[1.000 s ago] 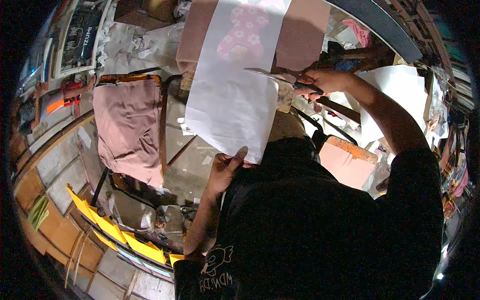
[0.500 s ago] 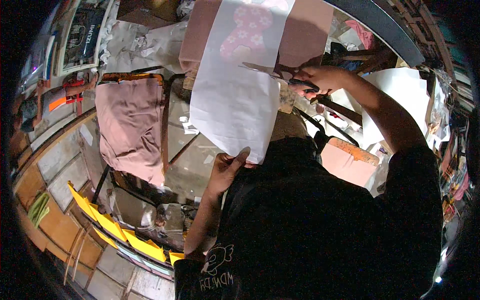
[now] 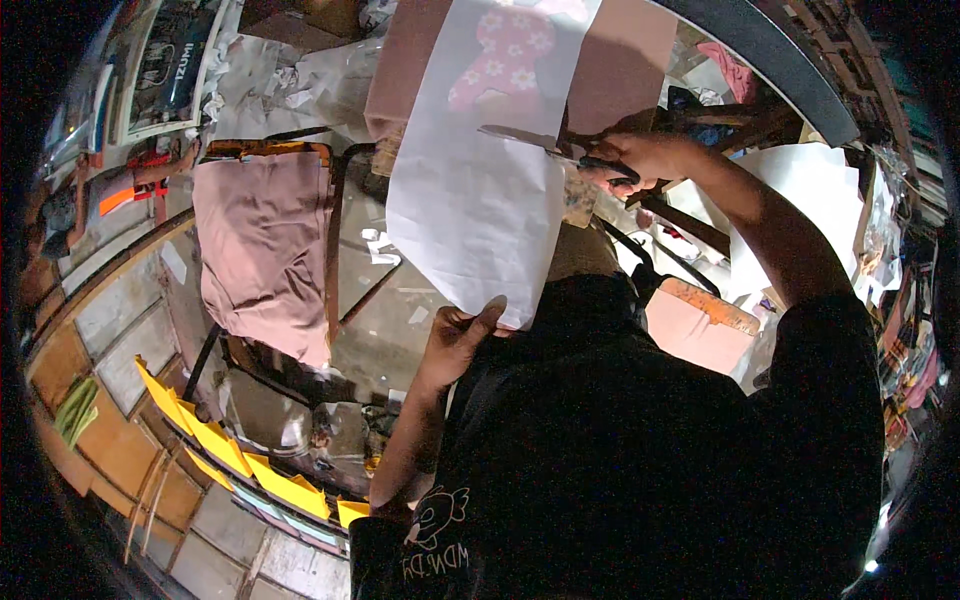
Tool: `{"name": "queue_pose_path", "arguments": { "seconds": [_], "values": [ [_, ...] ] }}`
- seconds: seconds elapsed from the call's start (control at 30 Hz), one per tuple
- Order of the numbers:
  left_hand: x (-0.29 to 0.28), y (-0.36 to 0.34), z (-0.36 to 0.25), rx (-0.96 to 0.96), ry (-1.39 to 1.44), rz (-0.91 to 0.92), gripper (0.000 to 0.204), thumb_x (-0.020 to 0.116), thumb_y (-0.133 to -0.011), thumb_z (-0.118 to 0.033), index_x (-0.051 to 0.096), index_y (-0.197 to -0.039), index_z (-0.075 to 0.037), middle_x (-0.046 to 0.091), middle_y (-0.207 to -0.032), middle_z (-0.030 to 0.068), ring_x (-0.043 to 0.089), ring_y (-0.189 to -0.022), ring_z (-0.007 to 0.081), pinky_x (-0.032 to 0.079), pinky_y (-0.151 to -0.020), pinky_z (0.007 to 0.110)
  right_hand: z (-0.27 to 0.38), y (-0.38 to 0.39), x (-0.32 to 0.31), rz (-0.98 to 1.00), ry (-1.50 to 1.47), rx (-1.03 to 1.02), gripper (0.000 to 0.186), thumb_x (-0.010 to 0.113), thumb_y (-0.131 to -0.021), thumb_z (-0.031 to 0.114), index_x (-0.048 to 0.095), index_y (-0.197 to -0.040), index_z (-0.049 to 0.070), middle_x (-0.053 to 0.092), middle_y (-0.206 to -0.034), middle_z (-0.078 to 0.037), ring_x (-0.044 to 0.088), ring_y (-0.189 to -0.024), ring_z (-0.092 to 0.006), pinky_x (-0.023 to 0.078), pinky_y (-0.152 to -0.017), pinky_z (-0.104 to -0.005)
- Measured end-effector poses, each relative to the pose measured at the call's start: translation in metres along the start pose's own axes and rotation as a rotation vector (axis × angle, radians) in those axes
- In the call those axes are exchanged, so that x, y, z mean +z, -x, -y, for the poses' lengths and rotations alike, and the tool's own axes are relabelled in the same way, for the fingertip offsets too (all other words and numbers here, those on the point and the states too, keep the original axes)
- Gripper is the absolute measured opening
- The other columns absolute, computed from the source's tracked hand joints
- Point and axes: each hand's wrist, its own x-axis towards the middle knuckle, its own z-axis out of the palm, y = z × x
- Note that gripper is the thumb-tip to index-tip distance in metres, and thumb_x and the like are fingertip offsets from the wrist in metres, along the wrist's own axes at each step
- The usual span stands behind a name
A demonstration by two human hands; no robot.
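The left hand (image 3: pixel 462 335) pinched the white sheet (image 3: pixel 478 200) at its six o'clock corner, keeping it taut. The right hand (image 3: pixel 640 160), closed around scissors (image 3: pixel 545 145), brought the blades in from three o'clock, below the pink flowered shape (image 3: pixel 505 50).

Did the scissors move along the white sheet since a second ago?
Yes. The scissors in the right hand slid left, further into the white sheet, judged against the pink flowered patch above.

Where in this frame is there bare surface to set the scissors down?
Bare patch: the grey surface between the hanging pink cloth and the white sheet, with small scraps. Crowded: right of the right hand and scissors, and the top-left paper pile.
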Motion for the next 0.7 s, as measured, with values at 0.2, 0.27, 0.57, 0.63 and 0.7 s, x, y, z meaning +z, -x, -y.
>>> {"name": "queue_pose_path", "arguments": {
  "seconds": [0.2,0.27,0.57,0.63,0.7],
  "values": [
    [-0.005,-0.002,0.004,0.039,-0.037,0.035,0.019,0.066,-0.097,-0.008,0.072,-0.106,0.007,0.075,-0.094,0.0105,0.071,-0.083,0.0139,0.056,-0.077,0.027,0.019,-0.007,0.005,0.030,-0.061,-0.006,0.033,0.066,-0.095,0.044,0.058,-0.085,0.014,0.052,-0.069,0.006,0.049,-0.054,-0.0048,0.035,-0.045,-0.0217],
    [-0.005,-0.002,0.005,0.063,-0.035,0.032,0.018,0.067,-0.097,-0.009,0.073,-0.104,0.006,0.075,-0.094,0.0098,0.071,-0.082,0.0132,0.055,-0.077,0.027,0.025,-0.009,0.007,0.028,-0.018,-0.002,0.035,0.065,-0.095,0.046,0.057,-0.085,0.013,0.052,-0.068,0.006,0.049,-0.053,-0.0048,0.035,-0.045,-0.0228],
    [-0.002,-0.001,-0.001,-0.004,-0.075,0.009,0.019,0.070,-0.096,-0.016,0.076,-0.091,0.002,0.076,-0.086,0.0065,0.066,-0.077,0.0083,0.052,-0.074,0.025,0.023,-0.012,0.010,0.025,0.024,-0.074,0.040,0.064,-0.096,0.049,0.057,-0.083,0.012,0.050,-0.064,0.007,0.048,-0.053,-0.0046,0.034,-0.043,-0.0230],
    [-0.002,-0.002,-0.006,0.012,-0.107,0.022,0.020,0.071,-0.095,-0.017,0.076,-0.091,0.002,0.076,-0.085,0.0064,0.067,-0.075,0.0087,0.052,-0.074,0.025,0.027,-0.016,0.008,0.055,-0.042,-0.043,0.038,0.064,-0.096,0.047,0.058,-0.084,0.012,0.051,-0.066,0.006,0.048,-0.055,-0.0038,0.032,-0.042,-0.0214],
    [0.004,0.002,-0.005,0.052,-0.052,-0.039,0.020,0.071,-0.095,-0.017,0.076,-0.091,0.002,0.076,-0.084,0.0064,0.067,-0.075,0.0089,0.052,-0.074,0.025,0.049,-0.011,0.016,0.037,-0.075,-0.040,0.037,0.064,-0.096,0.047,0.058,-0.085,0.012,0.052,-0.066,0.006,0.048,-0.055,-0.0029,0.031,-0.042,-0.0201]
  ]
}}
